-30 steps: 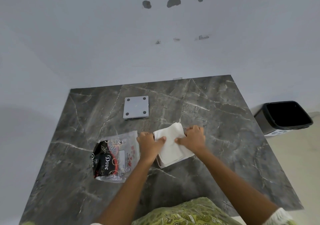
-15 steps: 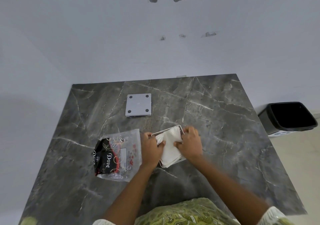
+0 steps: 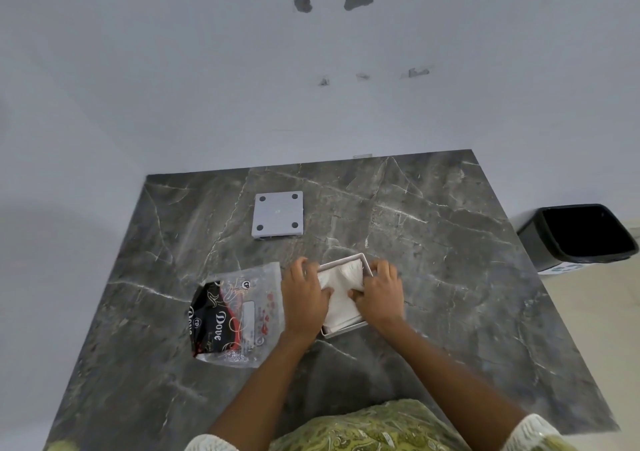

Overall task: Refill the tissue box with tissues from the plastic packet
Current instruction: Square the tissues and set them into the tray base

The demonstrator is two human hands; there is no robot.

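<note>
Since a second ago, the white tissues [image 3: 341, 294] have gone from lying proud and fanned above the tissue box [image 3: 346, 330] to sitting mostly down inside its walls, and both hands have shifted from pinching the wad's edges to pressing on top of it.

From the head view, the only one given, the left hand [image 3: 304, 298] lies palm-down over the box's left side, fingers curled and pushing into the paper; it grips nothing I can make out. The right hand [image 3: 379, 294] mirrors it on the right wall, fingertips dug into the stack near the middle, likewise pressing rather than holding. The box sits on the dark marble worktop [image 3: 450, 277], just beside the plastic packet [image 3: 235, 315], which lies flat and looks emptied, touching or nearly touching the left hand. A grey square plate [image 3: 278, 214] with four dark pads, probably the box's base or lid, rests well apart towards the wall. A black bin [image 3: 581, 235] stands off the worktop's right edge.

The tissues will likely handle as light, soft and springy: they crumple and bulge back when released, and tear if snagged. Flat fingers pressing at the corners and edges should settle them best. The box looks thin-walled and light, so it may skid; steady it by its side walls.
</note>
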